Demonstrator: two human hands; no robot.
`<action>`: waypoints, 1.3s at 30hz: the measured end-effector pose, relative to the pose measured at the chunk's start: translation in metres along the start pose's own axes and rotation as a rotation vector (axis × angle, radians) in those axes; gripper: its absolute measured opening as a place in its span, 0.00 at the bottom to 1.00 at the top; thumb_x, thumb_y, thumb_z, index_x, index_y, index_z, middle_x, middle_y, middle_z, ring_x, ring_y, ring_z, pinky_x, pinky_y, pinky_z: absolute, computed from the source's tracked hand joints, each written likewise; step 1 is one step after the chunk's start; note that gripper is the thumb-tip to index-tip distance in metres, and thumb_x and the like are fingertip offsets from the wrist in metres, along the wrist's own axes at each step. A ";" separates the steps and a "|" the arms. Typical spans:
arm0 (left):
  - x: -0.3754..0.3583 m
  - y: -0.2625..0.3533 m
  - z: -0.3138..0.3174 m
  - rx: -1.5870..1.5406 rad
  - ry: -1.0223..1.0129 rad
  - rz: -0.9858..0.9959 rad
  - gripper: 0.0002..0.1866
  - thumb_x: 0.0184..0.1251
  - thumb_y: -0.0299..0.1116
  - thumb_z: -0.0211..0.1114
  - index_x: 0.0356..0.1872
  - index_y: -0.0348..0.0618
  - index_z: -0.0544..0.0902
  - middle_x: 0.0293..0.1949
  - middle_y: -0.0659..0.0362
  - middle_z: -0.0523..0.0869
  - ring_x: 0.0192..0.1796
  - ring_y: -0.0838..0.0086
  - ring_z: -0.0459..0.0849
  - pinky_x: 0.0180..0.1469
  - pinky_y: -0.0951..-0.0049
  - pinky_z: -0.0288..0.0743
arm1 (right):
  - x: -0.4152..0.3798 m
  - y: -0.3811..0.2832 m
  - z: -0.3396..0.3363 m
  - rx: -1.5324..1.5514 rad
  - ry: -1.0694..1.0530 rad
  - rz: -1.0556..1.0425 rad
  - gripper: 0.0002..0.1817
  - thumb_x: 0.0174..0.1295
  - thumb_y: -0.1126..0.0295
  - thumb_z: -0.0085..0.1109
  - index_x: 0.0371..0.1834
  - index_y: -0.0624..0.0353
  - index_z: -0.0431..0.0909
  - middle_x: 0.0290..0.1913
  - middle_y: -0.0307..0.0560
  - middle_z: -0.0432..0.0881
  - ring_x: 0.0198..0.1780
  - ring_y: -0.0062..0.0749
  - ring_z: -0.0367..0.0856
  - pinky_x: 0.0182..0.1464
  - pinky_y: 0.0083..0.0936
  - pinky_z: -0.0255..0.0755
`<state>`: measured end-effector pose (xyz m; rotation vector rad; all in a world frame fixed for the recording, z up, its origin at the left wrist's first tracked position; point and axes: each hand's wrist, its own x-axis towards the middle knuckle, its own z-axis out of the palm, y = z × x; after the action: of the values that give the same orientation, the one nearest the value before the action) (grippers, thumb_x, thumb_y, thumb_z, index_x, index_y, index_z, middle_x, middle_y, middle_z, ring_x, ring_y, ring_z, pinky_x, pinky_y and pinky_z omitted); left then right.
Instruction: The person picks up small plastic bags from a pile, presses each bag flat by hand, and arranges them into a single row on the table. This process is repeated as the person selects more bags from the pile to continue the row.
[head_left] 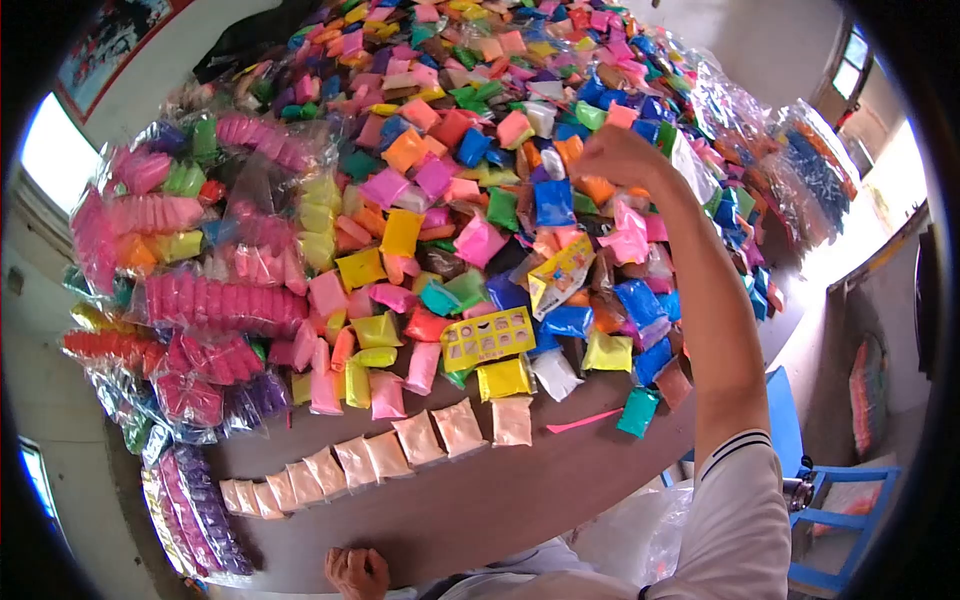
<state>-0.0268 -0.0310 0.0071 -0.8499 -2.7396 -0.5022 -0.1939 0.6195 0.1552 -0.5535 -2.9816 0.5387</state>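
Note:
My right hand [612, 158] reaches over the big heap of small coloured packets [480, 240], beside orange and blue ones. Its fingers point down and are partly blurred, so what they hold, if anything, is hidden. My left hand [357, 572] rests curled at the table's front edge, with nothing visible in it. A row of pale peach packets [385, 455] lies on the brown table [480, 505] between the heap and my left hand. On the heap's near side is a yellow printed card [489, 339], and behind it a yellow printed triangular packet [562, 275].
Clear bags of pink packets [225, 305] are stacked at the left, above purple rolls [208, 510]. A pink strip [584, 421] and a teal packet [638, 412] lie near the front. A blue chair [845, 520] stands at the right.

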 end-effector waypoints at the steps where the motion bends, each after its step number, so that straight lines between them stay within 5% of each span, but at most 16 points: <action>1: -0.001 -0.002 0.001 0.002 -0.001 0.010 0.09 0.56 0.25 0.62 0.22 0.45 0.70 0.19 0.54 0.70 0.23 0.54 0.71 0.30 0.56 0.65 | 0.025 0.013 0.007 0.081 0.137 -0.067 0.21 0.50 0.50 0.66 0.31 0.60 0.87 0.32 0.54 0.88 0.36 0.43 0.87 0.41 0.36 0.78; 5: 0.000 -0.004 0.002 -0.012 0.009 0.029 0.09 0.56 0.27 0.63 0.23 0.45 0.70 0.18 0.55 0.70 0.23 0.55 0.71 0.29 0.56 0.64 | 0.104 -0.009 0.041 0.442 0.230 -0.231 0.19 0.61 0.54 0.64 0.36 0.62 0.85 0.34 0.39 0.87 0.35 0.24 0.82 0.39 0.28 0.75; 7: 0.001 -0.003 0.001 -0.012 -0.007 0.019 0.10 0.56 0.28 0.63 0.22 0.45 0.70 0.18 0.56 0.70 0.22 0.56 0.70 0.28 0.56 0.64 | 0.134 -0.027 0.069 1.046 -0.156 0.011 0.32 0.59 0.48 0.67 0.58 0.63 0.79 0.53 0.46 0.85 0.51 0.33 0.83 0.52 0.30 0.75; 8: 0.001 -0.003 0.001 -0.002 -0.006 0.014 0.10 0.56 0.28 0.63 0.22 0.45 0.70 0.18 0.56 0.70 0.22 0.56 0.70 0.28 0.56 0.64 | 0.148 -0.040 0.087 1.052 -0.162 0.004 0.32 0.59 0.48 0.67 0.58 0.63 0.79 0.53 0.46 0.85 0.51 0.33 0.83 0.52 0.30 0.75; 10: 0.001 -0.004 0.000 -0.009 -0.016 0.035 0.10 0.56 0.28 0.63 0.22 0.45 0.70 0.17 0.55 0.70 0.21 0.56 0.69 0.28 0.57 0.64 | 0.172 -0.064 0.121 0.647 0.227 0.164 0.52 0.50 0.41 0.72 0.73 0.63 0.64 0.66 0.55 0.77 0.64 0.40 0.77 0.64 0.33 0.70; 11: 0.002 -0.003 -0.002 -0.002 -0.019 0.030 0.10 0.56 0.28 0.63 0.22 0.45 0.70 0.17 0.55 0.70 0.21 0.56 0.69 0.28 0.57 0.64 | 0.171 -0.078 0.122 0.654 0.220 0.162 0.52 0.50 0.41 0.72 0.73 0.63 0.64 0.66 0.55 0.77 0.64 0.40 0.77 0.64 0.33 0.70; 13: 0.005 0.002 -0.005 0.006 -0.038 0.015 0.09 0.56 0.28 0.62 0.22 0.45 0.70 0.17 0.55 0.69 0.21 0.56 0.69 0.28 0.57 0.63 | 0.164 -0.091 0.121 0.767 0.170 0.005 0.67 0.39 0.33 0.72 0.79 0.62 0.54 0.78 0.63 0.58 0.76 0.50 0.62 0.72 0.43 0.62; 14: 0.004 0.002 -0.004 0.001 -0.042 0.013 0.09 0.56 0.28 0.62 0.22 0.45 0.70 0.17 0.55 0.69 0.21 0.56 0.69 0.28 0.57 0.63 | 0.169 -0.091 0.125 0.688 0.174 -0.046 0.63 0.39 0.32 0.70 0.79 0.53 0.58 0.77 0.62 0.59 0.75 0.50 0.64 0.71 0.51 0.61; 19: 0.012 0.007 -0.005 0.003 -0.020 0.029 0.09 0.57 0.27 0.61 0.22 0.44 0.69 0.17 0.55 0.69 0.21 0.56 0.68 0.29 0.56 0.63 | 0.122 -0.142 0.125 0.241 0.175 -0.142 0.51 0.41 0.34 0.68 0.74 0.34 0.67 0.70 0.54 0.72 0.70 0.53 0.71 0.68 0.56 0.63; 25: 0.008 0.007 -0.004 -0.012 -0.014 0.048 0.09 0.57 0.27 0.61 0.23 0.44 0.69 0.18 0.55 0.70 0.22 0.56 0.69 0.30 0.55 0.64 | 0.063 -0.177 0.147 0.087 0.195 -0.277 0.40 0.49 0.50 0.67 0.69 0.42 0.70 0.65 0.47 0.76 0.65 0.48 0.76 0.64 0.52 0.66; 28: 0.007 0.007 -0.002 0.011 -0.018 0.017 0.09 0.56 0.26 0.61 0.22 0.44 0.69 0.18 0.54 0.70 0.23 0.55 0.70 0.30 0.55 0.64 | 0.040 -0.179 0.159 0.018 0.234 -0.308 0.31 0.54 0.59 0.63 0.65 0.38 0.72 0.59 0.43 0.78 0.61 0.45 0.77 0.65 0.61 0.61; 31: 0.008 0.009 -0.003 -0.011 0.003 0.035 0.09 0.55 0.25 0.62 0.23 0.44 0.69 0.18 0.54 0.70 0.24 0.55 0.70 0.30 0.54 0.64 | 0.019 -0.184 0.168 0.013 0.387 -0.349 0.26 0.52 0.61 0.64 0.58 0.41 0.76 0.54 0.44 0.79 0.57 0.46 0.78 0.63 0.60 0.58; 39: 0.003 0.005 -0.002 -0.009 0.023 0.043 0.09 0.55 0.24 0.62 0.23 0.43 0.70 0.19 0.53 0.71 0.24 0.55 0.70 0.31 0.54 0.65 | -0.005 -0.181 0.183 -0.231 0.456 -0.428 0.23 0.60 0.61 0.59 0.61 0.47 0.76 0.58 0.45 0.76 0.64 0.50 0.70 0.66 0.54 0.54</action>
<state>-0.0263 -0.0261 0.0115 -0.8974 -2.6942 -0.5133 -0.2729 0.3993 0.0467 -0.0241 -2.6107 0.0240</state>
